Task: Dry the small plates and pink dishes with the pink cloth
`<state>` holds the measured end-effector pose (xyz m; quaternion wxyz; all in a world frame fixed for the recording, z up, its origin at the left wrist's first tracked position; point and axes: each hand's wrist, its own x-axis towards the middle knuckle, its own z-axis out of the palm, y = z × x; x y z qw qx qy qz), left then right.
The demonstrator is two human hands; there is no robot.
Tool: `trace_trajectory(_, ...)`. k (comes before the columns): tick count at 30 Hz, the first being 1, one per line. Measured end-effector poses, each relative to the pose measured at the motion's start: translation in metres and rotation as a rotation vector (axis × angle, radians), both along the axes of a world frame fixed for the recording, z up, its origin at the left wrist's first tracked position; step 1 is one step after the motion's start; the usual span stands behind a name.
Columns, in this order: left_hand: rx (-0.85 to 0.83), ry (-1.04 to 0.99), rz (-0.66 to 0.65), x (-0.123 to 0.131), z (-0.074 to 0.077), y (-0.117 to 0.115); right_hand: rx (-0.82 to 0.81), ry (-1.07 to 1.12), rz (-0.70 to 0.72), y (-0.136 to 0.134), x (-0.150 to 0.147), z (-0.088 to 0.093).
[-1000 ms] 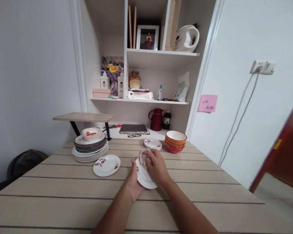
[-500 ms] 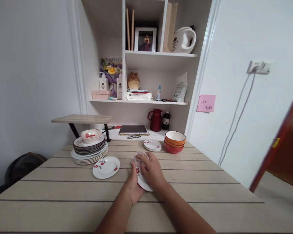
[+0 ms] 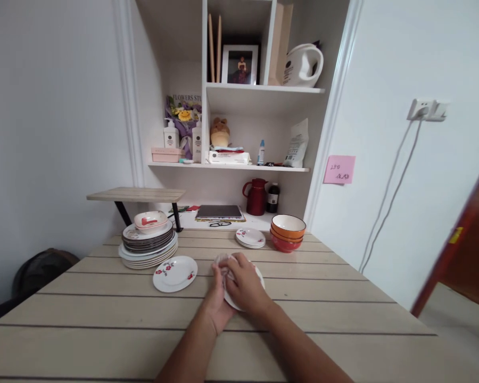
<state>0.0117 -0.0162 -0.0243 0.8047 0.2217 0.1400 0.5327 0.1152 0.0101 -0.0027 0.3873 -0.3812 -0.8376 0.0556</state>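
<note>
My left hand (image 3: 216, 302) grips the left edge of a small white plate (image 3: 232, 302), its thumb up along the rim. Over the plate, my right hand (image 3: 245, 284) is closed on a crumpled whitish cloth (image 3: 223, 261) and presses it to the plate's left side. Both hands cover much of the plate. To the left, a white plate with red flowers (image 3: 175, 275) lies flat on the table. Beyond my hands sits a short stack of small flowered plates (image 3: 250, 238).
A tall stack of plates (image 3: 148, 250) topped by a square bowl (image 3: 150, 220) stands at the left, near a small raised shelf (image 3: 138, 194). Stacked orange and red bowls (image 3: 287, 234) stand at the right. Behind are a laptop (image 3: 219, 211) and a red jug (image 3: 256, 197).
My right hand has moved the cloth slightly left and toward me, to the plate's left edge. The plate's right rim now shows beside my right hand.
</note>
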Motion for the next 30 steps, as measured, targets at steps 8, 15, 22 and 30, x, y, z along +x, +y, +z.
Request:
trace_trajectory(8,0.001,-0.080,0.260,-0.009,-0.001,0.011,-0.186,-0.061,-0.189,0.014,0.029,-0.001)
trace_trajectory(15,-0.039,0.006,0.138,-0.010,0.002,0.003,-0.093,-0.040,0.147,-0.009,-0.003,0.007)
trace_trajectory(22,-0.063,-0.013,0.120,0.004,-0.001,0.003,-0.097,0.014,-0.301,0.023,0.034,-0.003)
trace_trajectory(30,-0.073,-0.092,0.325,-0.016,0.000,0.010,-0.108,-0.053,0.144,-0.005,-0.001,-0.003)
